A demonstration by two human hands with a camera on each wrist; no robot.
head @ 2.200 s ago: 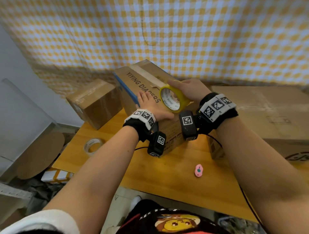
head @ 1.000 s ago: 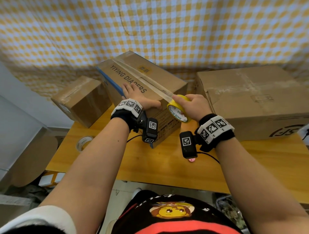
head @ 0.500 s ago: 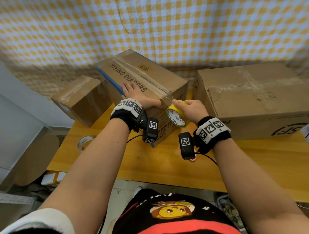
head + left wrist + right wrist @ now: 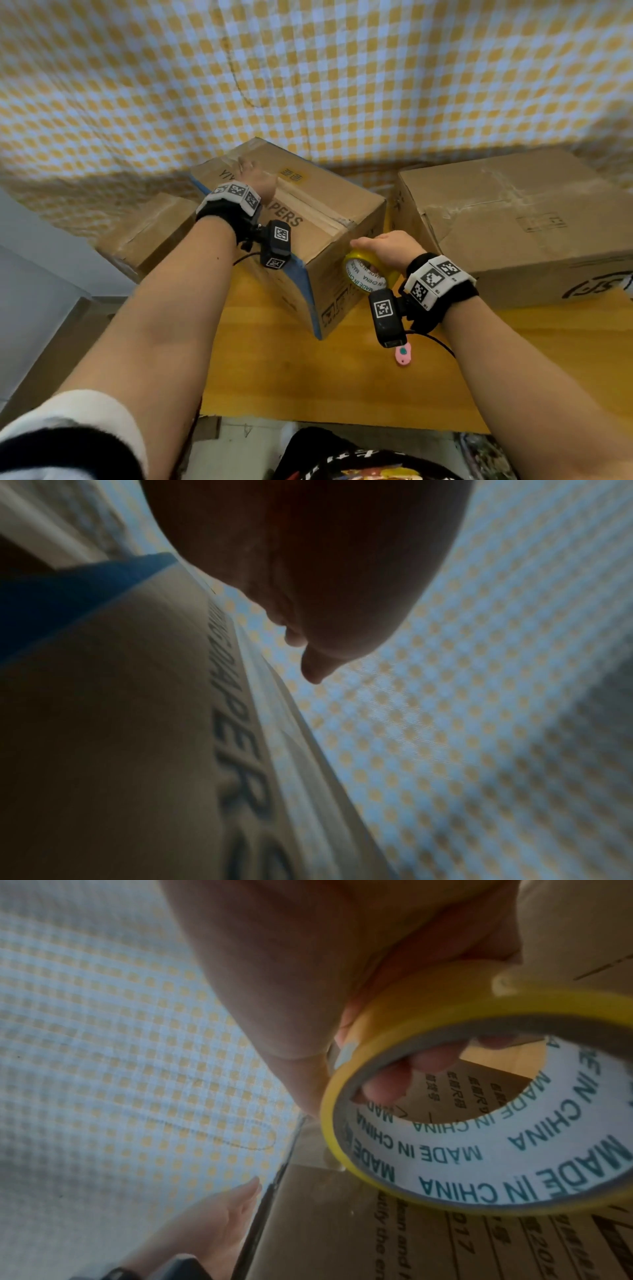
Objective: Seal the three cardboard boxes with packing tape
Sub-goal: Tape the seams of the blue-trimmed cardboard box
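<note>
- left hand (image 4: 258,181), fingers flat, presses the tape along the middle box (image 4: 318,219) top.
- right hand (image 4: 390,248) grips the tape roll (image 4: 364,274) at the near end.
- keep the strip taut, rub it down firmly.

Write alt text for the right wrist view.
The right hand grips a yellow tape roll, printed MADE IN CHINA inside, against the side of a cardboard box. The left hand rests at the box's top, before a checked cloth.

"MADE IN CHINA" on tape roll (image 4: 496,1123) core, "PERS" on middle box (image 4: 308,219) top
</note>
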